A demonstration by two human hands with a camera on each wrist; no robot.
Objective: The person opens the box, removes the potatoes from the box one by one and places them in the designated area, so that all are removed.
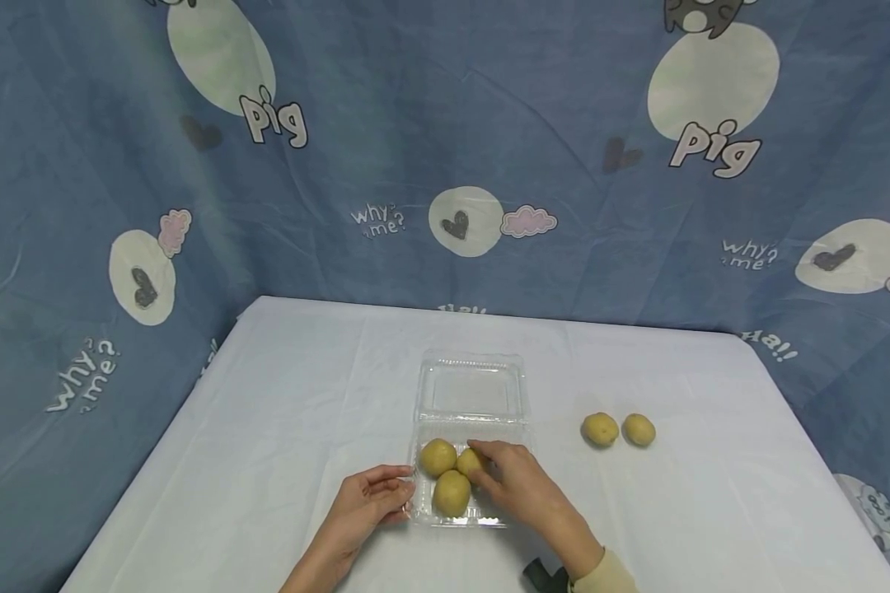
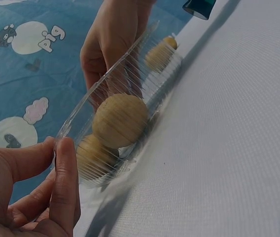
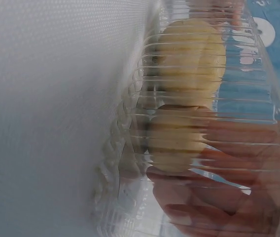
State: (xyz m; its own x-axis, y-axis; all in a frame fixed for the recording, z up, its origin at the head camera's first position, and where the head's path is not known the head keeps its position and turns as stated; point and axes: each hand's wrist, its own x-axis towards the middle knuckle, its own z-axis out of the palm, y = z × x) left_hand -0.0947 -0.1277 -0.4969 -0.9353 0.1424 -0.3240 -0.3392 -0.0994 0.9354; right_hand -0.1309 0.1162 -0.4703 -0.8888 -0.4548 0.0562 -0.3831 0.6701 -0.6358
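A clear plastic clamshell box (image 1: 489, 519) lies on the table with its lid (image 1: 470, 391) folded back. My left hand (image 1: 371, 502) pinches the box's left rim between thumb and fingers, as the left wrist view shows. Inside the tray are a potato (image 1: 438, 458) at the back left and another potato (image 1: 452, 494) nearer the front. My right hand (image 1: 515, 482) reaches into the tray and grips a third potato (image 1: 470, 464), partly hidden by the fingers. Through the ribbed wall in the right wrist view, fingers show on both sides of this potato (image 3: 174, 140).
Two more potatoes, a larger one (image 1: 600, 430) and a smaller one (image 1: 639, 430), lie to the right of the box on the white tablecloth (image 1: 326, 395). A blue printed curtain (image 1: 386, 123) hangs behind the table. Some dark object (image 1: 545, 575) shows beside the right sleeve.
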